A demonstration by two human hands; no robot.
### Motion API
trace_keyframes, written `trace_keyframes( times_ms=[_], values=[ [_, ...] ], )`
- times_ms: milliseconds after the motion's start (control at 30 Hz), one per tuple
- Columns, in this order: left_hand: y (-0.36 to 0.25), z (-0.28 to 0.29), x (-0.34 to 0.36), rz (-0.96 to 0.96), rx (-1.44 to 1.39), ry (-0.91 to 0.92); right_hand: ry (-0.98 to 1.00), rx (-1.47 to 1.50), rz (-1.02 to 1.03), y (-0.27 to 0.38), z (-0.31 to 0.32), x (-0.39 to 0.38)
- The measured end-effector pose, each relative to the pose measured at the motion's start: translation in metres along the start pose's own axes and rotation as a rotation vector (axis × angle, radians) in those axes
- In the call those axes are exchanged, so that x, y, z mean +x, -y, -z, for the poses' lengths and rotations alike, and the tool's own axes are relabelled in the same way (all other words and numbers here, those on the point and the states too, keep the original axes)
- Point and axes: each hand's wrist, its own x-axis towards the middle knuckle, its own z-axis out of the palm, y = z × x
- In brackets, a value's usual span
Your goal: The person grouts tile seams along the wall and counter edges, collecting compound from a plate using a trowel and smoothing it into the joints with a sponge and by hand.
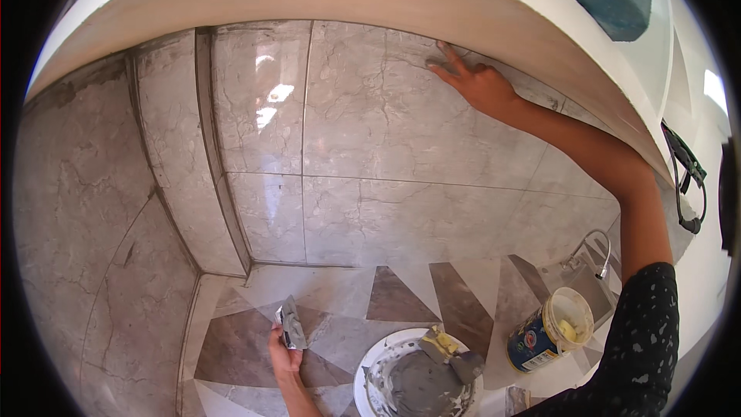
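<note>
Up at the tiled wall (463,147): right hand (480,89) at the top edge, two fingers spread wide.
Scraper (290,324): held by the left hand (284,357), fingers closed, bare surface (336,340) separating it from the white basin (394,337).
Bucket (532,344): near the basin's rim, a narrow gap between.

One left hand (284,358) and one right hand (485,89), two in all, share the scene with one flat scraper (291,326), one dark speckled sleeve (644,340) and one white basin (360,382). Nearby are one dark blue bucket (531,342), one curved tap (607,243), one sink (606,297) and one dark cable (691,225). The basin holds at least one paste-smeared item (466,367).
</note>
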Motion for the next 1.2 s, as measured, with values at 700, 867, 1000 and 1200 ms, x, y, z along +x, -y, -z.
trace_keyframes(
  times_ms=[700,867,1000,1200],
  values=[
    [0.049,-0.181,-0.101,0.388,0.086,0.033,0.294,1.983,0.180,0.101,0.258,-0.128],
    [0.026,-0.218,-0.111,0.290,0.409,-0.009,0.224,1.985,-0.119,0.084,0.270,-0.159],
    [0.004,-0.245,-0.129,0.268,0.710,0.168,-0.080,2.051,-0.524,0.102,0.288,-0.161],
    [-0.008,-0.279,-0.142,0.312,0.906,0.074,-0.154,2.215,-0.791,0.133,0.305,-0.151]
  ],
)
